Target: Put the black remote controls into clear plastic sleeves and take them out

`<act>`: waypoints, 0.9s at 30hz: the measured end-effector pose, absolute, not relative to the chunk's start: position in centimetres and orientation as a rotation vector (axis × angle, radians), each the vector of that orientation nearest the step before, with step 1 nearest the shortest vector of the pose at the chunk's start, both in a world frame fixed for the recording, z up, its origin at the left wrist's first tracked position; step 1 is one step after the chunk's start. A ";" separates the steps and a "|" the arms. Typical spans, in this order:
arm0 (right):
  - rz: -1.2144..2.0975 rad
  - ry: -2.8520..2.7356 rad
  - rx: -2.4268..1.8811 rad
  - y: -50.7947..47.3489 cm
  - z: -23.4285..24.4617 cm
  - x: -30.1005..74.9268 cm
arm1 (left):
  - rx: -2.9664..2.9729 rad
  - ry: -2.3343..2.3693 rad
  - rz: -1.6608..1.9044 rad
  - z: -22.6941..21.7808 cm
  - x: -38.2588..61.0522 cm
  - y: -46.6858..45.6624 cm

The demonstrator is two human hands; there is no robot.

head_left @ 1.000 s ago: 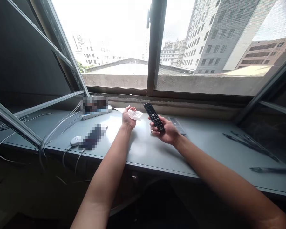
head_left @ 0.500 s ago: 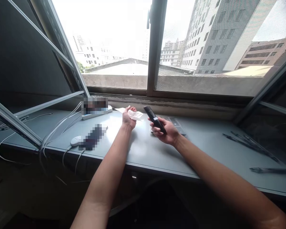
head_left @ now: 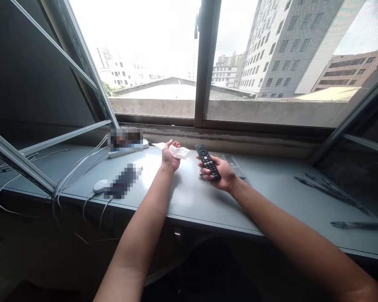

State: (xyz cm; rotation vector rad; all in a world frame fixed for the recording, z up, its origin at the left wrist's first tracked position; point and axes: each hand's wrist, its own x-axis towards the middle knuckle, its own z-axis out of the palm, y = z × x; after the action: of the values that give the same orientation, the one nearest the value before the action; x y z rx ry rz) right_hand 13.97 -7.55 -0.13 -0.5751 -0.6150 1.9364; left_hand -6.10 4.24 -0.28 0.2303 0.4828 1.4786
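Observation:
In my right hand [head_left: 222, 173] is a black remote control [head_left: 207, 162], its button side turned up toward me and its far end tilted to the left. My fingers wrap round its lower half. My left hand [head_left: 170, 156] is closed on a thin white tissue [head_left: 180, 152], which spreads out on both sides of the fingers above the table. A flat, clear plastic pack [head_left: 236, 166] lies on the table behind my right hand, partly hidden by it.
A grey table [head_left: 192, 201] runs below the window [head_left: 151, 63]. To the left are a white power strip [head_left: 129, 150], a round white charger [head_left: 100, 186], a blurred-out dark item [head_left: 122, 182] and white cables [head_left: 72, 170]. Dark pens [head_left: 355, 225] lie at right, and metal frames [head_left: 91, 79] flank both sides.
The remote control has been turned over in my right hand: its plain back with a white label faced me before, now its buttons do. My left hand stays in place with the tissue.

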 end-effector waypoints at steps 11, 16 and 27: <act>1.898 -0.553 -0.689 -7.4 -0.1 13.9 | 0.216 0.499 1.471 -0.1 -6.1 4.3; 1.989 -0.549 -0.586 -7.0 -0.7 14.3 | 0.217 0.491 1.470 -0.1 -6.1 4.2; 1.866 -0.513 -0.667 -7.7 0.3 13.8 | 0.216 0.491 1.469 0.0 -6.1 4.1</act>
State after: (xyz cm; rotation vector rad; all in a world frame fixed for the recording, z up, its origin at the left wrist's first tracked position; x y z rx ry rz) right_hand 13.83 -7.74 0.32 -0.6669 -0.5126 1.8661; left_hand -6.07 4.08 -0.05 0.2157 0.4910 1.4689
